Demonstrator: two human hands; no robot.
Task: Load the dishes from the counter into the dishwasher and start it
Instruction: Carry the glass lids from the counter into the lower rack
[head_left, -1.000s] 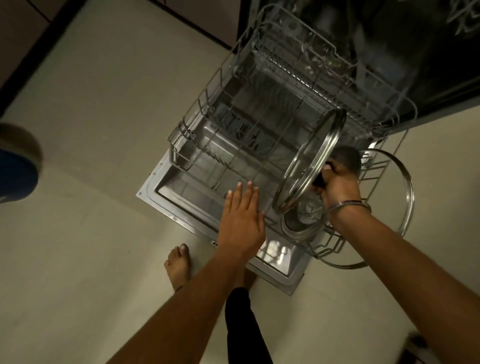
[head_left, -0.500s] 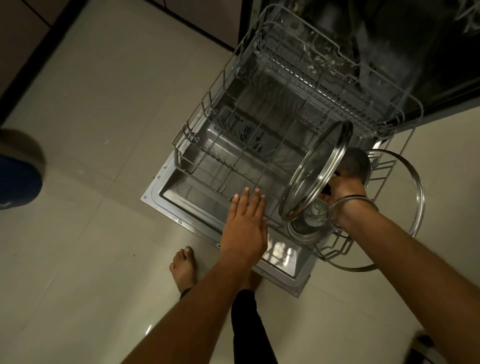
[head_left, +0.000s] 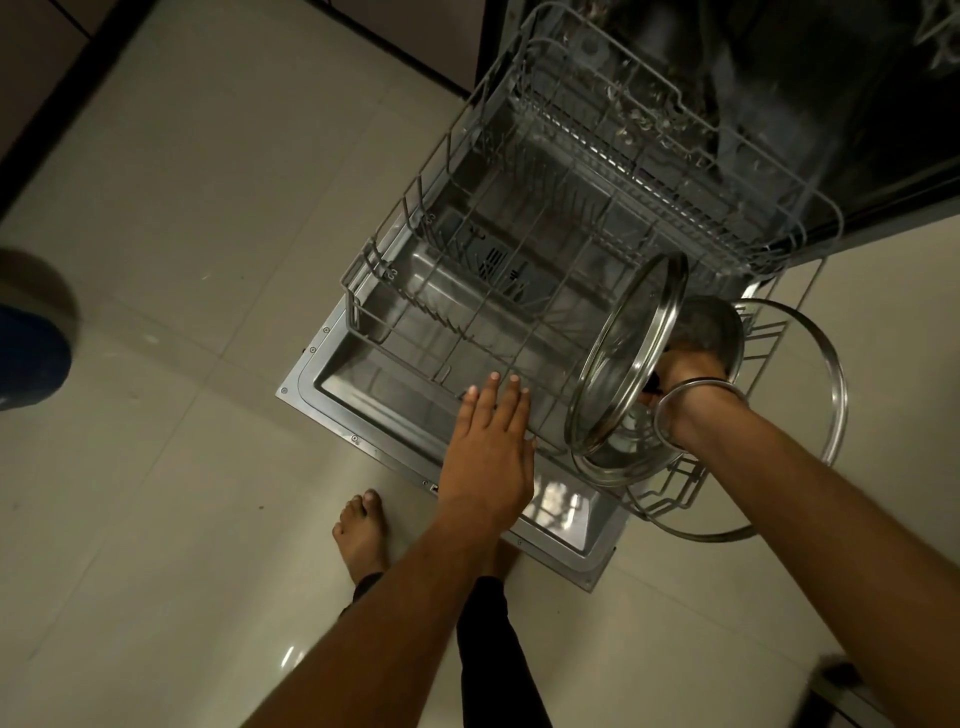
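Your right hand (head_left: 685, 376) grips the knob of a glass lid (head_left: 626, 358), holding it on edge in the rack's (head_left: 441, 332) near right corner. A bangle (head_left: 696, 410) circles that wrist. Your left hand (head_left: 488, 447) hovers flat, fingers straight and together, over the rack's front rim. Beside the lid sit a steel bowl (head_left: 711, 327) and a larger lid (head_left: 810, 405). The rack rests over the lowered door (head_left: 332, 384). Your bare foot (head_left: 361, 535) stands on the tiled floor (head_left: 182, 260).
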